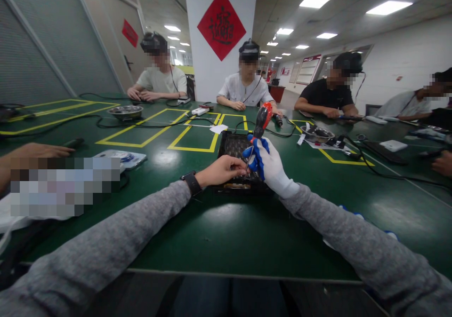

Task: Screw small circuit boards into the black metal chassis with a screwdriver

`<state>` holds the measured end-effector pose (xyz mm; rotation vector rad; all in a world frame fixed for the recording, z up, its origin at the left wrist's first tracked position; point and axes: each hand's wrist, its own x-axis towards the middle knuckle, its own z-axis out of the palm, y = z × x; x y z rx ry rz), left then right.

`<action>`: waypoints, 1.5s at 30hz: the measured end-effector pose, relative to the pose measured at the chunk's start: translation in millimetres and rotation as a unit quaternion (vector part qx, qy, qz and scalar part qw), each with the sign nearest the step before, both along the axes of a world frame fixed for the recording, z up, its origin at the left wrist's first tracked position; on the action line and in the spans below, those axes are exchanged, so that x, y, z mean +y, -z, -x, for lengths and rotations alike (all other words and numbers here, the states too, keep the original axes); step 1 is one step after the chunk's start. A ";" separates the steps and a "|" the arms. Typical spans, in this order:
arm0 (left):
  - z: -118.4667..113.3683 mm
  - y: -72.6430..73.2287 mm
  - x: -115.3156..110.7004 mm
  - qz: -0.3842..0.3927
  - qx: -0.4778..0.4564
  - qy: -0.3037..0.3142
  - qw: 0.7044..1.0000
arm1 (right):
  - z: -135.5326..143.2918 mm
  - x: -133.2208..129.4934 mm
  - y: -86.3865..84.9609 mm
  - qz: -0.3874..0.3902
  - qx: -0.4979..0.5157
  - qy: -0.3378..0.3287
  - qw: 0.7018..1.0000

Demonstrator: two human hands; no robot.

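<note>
Green worktable [212, 246], shared by several people [243, 89]: a gloved right hand [271, 166] grasps a red-and-black screwdriver [262, 122], shaft down, over a black tray [231, 144].

Lying on the tabletop between grey sleeves [158, 204], the tray is partly hidden by the hands. The bare left hand [221, 170], dark watch [191, 183] at the wrist, has thumb and fingers drawn close beside the screwdriver's shaft; whether they pinch anything cannot be told. Farther off, yellow tape [193, 148] outlines rectangles, with a metal bowl [125, 114] at left. Beyond the far edge, a white pillar [194, 6] bears a red diamond sign [221, 24].
</note>
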<state>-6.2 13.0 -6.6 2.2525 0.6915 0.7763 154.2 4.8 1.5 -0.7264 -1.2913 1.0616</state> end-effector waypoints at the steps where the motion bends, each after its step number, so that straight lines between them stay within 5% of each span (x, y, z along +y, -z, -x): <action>1: -0.2 -0.1 0.0 0.000 0.000 -0.005 1.000 | 0.0 -0.1 0.0 -0.005 -0.001 0.005 1.000; 45: -0.5 0.2 1.5 -0.005 0.002 -0.008 1.000 | -1.3 1.1 2.4 -0.009 0.012 -0.019 1.000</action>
